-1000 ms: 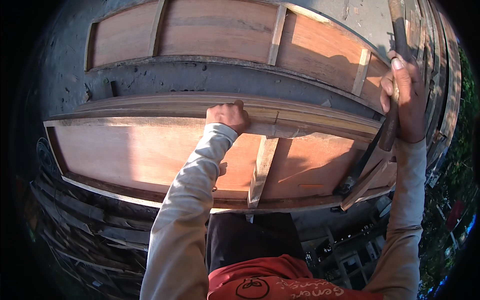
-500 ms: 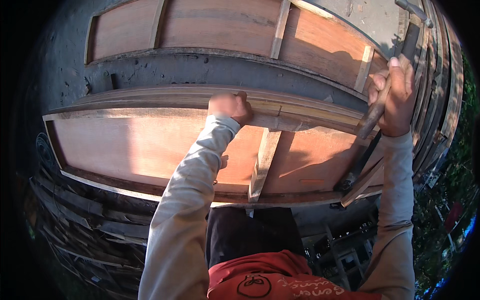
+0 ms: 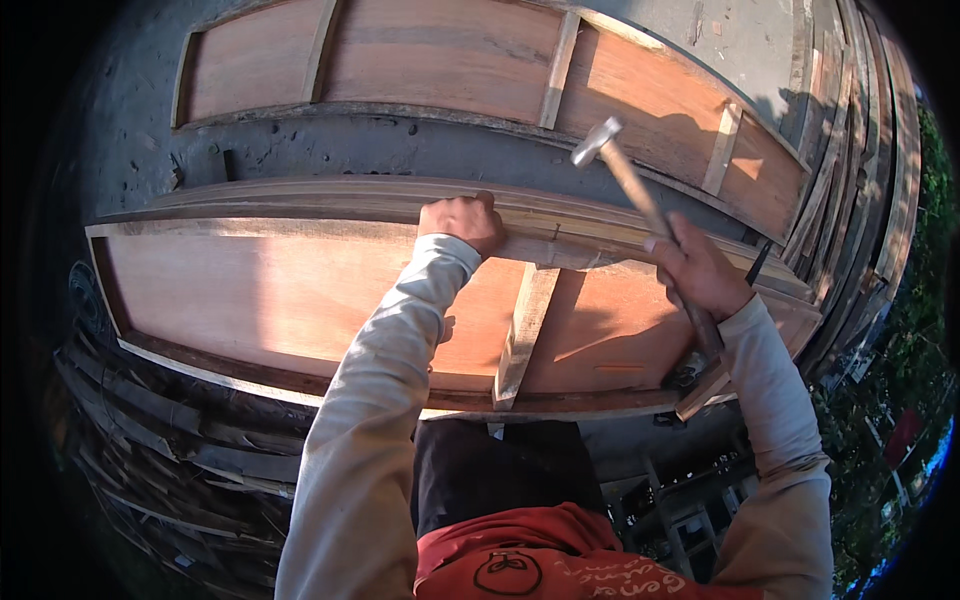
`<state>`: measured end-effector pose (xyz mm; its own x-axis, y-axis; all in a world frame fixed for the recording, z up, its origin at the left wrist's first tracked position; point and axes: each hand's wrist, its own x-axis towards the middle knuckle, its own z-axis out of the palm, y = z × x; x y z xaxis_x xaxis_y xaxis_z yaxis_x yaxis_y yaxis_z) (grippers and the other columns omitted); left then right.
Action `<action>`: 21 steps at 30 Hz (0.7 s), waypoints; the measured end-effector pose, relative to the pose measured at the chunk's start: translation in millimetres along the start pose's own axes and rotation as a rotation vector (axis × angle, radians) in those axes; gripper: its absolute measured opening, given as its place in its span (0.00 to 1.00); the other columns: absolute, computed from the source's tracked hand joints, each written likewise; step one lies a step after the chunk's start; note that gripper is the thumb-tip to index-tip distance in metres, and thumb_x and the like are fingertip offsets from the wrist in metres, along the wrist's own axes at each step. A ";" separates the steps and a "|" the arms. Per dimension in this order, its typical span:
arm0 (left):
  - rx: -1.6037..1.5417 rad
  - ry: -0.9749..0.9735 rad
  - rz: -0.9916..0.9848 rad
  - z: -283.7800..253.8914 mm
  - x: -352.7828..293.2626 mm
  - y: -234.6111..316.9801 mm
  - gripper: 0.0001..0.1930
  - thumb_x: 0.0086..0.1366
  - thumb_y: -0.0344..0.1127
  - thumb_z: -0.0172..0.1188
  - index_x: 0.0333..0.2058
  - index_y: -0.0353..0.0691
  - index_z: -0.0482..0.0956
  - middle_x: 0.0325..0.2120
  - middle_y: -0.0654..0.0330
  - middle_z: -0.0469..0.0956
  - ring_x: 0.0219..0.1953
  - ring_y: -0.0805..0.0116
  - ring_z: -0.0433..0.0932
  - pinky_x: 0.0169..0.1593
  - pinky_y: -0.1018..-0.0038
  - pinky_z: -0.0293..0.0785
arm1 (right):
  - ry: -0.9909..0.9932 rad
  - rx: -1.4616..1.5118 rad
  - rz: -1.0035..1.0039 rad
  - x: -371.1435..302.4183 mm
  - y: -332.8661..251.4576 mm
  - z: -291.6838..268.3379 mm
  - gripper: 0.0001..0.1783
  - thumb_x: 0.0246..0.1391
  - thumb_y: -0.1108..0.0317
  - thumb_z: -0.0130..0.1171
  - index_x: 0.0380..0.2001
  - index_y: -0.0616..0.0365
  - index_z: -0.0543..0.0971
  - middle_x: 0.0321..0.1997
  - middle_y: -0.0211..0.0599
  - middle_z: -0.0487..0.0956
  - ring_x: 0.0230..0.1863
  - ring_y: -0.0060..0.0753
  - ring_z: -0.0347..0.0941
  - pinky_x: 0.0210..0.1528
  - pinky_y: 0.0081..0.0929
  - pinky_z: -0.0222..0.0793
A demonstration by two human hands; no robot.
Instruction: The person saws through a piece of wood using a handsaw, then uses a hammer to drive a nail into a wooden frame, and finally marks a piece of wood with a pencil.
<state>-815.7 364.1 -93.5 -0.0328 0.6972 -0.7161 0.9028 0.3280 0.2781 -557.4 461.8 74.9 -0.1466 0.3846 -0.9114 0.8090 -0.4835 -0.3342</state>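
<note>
My right hand is closed round the wooden handle of a hammer. The hammer's metal head is raised up and to the left, above the gap between two framed plywood panels. Along the top of the near panel, my left hand is closed over the wooden rail. Its fingertips are hidden on the far side. To the right of that hand, a light wooden crosspiece spans the near panel.
Across the gap lies another framed panel with crosspieces. Long wooden boards are stacked at the right. Scrap wood lies in a heap at the lower left, near a coil of wire. Plants grow at the far right.
The hammer has swung left and down from the upper right, its head now pointing up-left. My right hand has moved left and lower with it. My left hand stays on the rail.
</note>
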 end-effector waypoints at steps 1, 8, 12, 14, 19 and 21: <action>-0.006 0.015 0.008 4.0 0.0 -0.2 0.16 0.64 0.47 0.55 0.44 0.47 0.83 0.36 0.50 0.87 0.42 0.50 0.87 0.48 0.56 0.81 | 0.004 0.000 0.001 -3.3 -4.2 -8.1 0.15 0.69 0.57 0.55 0.41 0.60 0.72 0.23 0.28 0.71 0.19 0.21 0.69 0.20 0.23 0.65; 0.015 0.031 0.003 -8.6 6.0 4.7 0.16 0.64 0.46 0.55 0.44 0.46 0.83 0.35 0.48 0.87 0.41 0.49 0.87 0.48 0.55 0.82 | 0.377 0.303 -0.598 -1.8 -92.6 -121.1 0.14 0.70 0.57 0.53 0.40 0.58 0.71 0.21 0.27 0.68 0.16 0.21 0.65 0.17 0.23 0.63; -0.003 0.053 0.031 2.3 2.0 9.3 0.15 0.64 0.46 0.55 0.43 0.46 0.83 0.35 0.50 0.87 0.40 0.51 0.87 0.48 0.56 0.82 | 0.342 0.265 -0.231 5.4 0.2 -5.7 0.19 0.71 0.56 0.51 0.50 0.60 0.64 0.21 0.29 0.69 0.14 0.25 0.65 0.17 0.23 0.64; 0.002 0.069 0.044 6.2 6.2 12.9 0.15 0.64 0.46 0.54 0.42 0.46 0.83 0.34 0.51 0.87 0.39 0.51 0.87 0.47 0.57 0.82 | -0.185 -0.236 -0.060 2.5 36.5 -1.7 0.20 0.70 0.56 0.53 0.50 0.61 0.65 0.22 0.28 0.69 0.14 0.23 0.65 0.18 0.23 0.65; 0.017 0.092 0.005 6.0 2.0 -6.3 0.15 0.64 0.46 0.54 0.41 0.45 0.83 0.33 0.49 0.87 0.39 0.50 0.87 0.45 0.55 0.82 | 0.142 0.234 -0.302 -2.4 -83.5 -88.2 0.21 0.70 0.50 0.54 0.46 0.61 0.71 0.24 0.25 0.72 0.17 0.18 0.68 0.17 0.19 0.65; 0.011 0.120 0.046 4.0 10.8 8.0 0.15 0.64 0.46 0.54 0.41 0.45 0.83 0.33 0.49 0.87 0.39 0.50 0.87 0.44 0.55 0.82 | 0.308 0.551 -0.592 20.1 -60.4 -137.3 0.21 0.70 0.51 0.53 0.47 0.60 0.71 0.24 0.26 0.73 0.17 0.20 0.69 0.16 0.20 0.65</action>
<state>-807.2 371.7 -101.6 -0.0421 0.7831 -0.6205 0.9090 0.2878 0.3015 -531.0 606.7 109.8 -0.2315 0.8510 -0.4715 0.2450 -0.4180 -0.8748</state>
